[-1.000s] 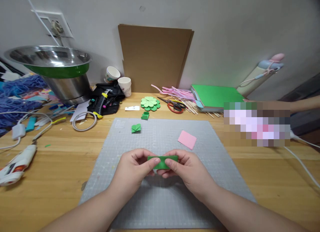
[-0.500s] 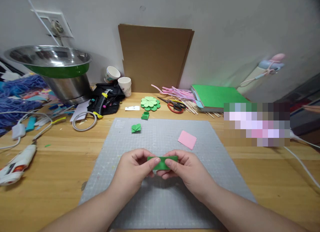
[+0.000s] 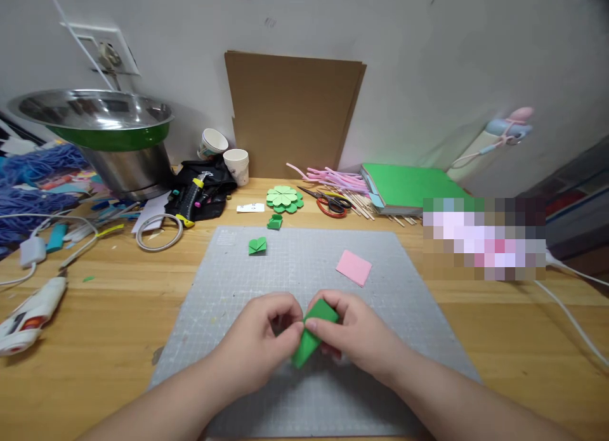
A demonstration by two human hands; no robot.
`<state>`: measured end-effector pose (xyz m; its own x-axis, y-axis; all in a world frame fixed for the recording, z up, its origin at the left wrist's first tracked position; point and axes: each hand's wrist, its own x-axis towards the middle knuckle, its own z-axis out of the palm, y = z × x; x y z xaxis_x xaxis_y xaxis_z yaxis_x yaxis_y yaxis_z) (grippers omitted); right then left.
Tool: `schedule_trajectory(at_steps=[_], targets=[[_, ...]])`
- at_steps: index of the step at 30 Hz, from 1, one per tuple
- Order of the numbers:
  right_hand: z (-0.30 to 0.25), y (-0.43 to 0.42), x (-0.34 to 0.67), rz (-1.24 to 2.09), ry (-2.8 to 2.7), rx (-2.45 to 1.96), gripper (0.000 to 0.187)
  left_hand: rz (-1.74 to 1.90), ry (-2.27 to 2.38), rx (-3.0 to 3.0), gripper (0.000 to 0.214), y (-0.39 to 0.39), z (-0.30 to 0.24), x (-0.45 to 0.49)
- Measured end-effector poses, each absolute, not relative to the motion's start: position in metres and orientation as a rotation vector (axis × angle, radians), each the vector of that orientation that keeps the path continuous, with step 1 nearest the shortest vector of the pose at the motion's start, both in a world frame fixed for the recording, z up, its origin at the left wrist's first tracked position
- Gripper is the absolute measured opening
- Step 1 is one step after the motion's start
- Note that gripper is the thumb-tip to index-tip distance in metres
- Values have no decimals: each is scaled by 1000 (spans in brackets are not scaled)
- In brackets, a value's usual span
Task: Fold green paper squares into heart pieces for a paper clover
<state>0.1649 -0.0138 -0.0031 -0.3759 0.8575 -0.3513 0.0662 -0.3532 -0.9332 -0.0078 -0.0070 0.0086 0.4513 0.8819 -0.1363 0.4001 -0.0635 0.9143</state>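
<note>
Between my two hands a folded piece of green paper (image 3: 321,311) is held at a slant above the grey cutting mat (image 3: 228,390). My right hand (image 3: 354,323) pinches it with the thumb on its near face and the fingers behind. My left hand (image 3: 269,333) is closed, its thumb and fingertips at the paper's left edge; the far fingers are partly hidden. Farther back on the mat lies a pink paper rectangle (image 3: 354,268). A folded green paper heart shape (image 3: 257,245) and a smaller green folded piece (image 3: 275,222) sit near the mat's far edge.
Behind the mat are green paper flowers (image 3: 282,198), scissors (image 3: 335,204), pink stems (image 3: 328,177) and a green-topped stack (image 3: 413,184). At left are a glue gun (image 3: 35,314), a tape ring (image 3: 159,232) and a metal bowl (image 3: 95,111). Brown cardboard (image 3: 295,111) leans on the wall.
The green paper has turned from level to a steep slant, its left end swinging down toward me. My left hand has shifted its grip to the paper's side edge.
</note>
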Motion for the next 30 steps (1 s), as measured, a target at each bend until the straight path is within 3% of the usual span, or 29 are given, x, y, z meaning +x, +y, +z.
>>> schedule_trajectory(at_steps=[4, 14, 23, 30], targets=[[0, -14, 161, 1834, -1045, -1070, 31, 789, 1091, 1424, 18, -7, 6, -3], [-1, -10, 162, 1823, -871, -988, 24, 965, 1115, 1432, 17, -13, 3, 0], [0, -6, 169, 1702, -1126, -1145, 30, 764, 1169, 1625, 18, -9, 5, -3], [-8, -7, 167, 1629, -988, -1113, 25, 877, 1195, 1567, 20, -10, 4, -2]])
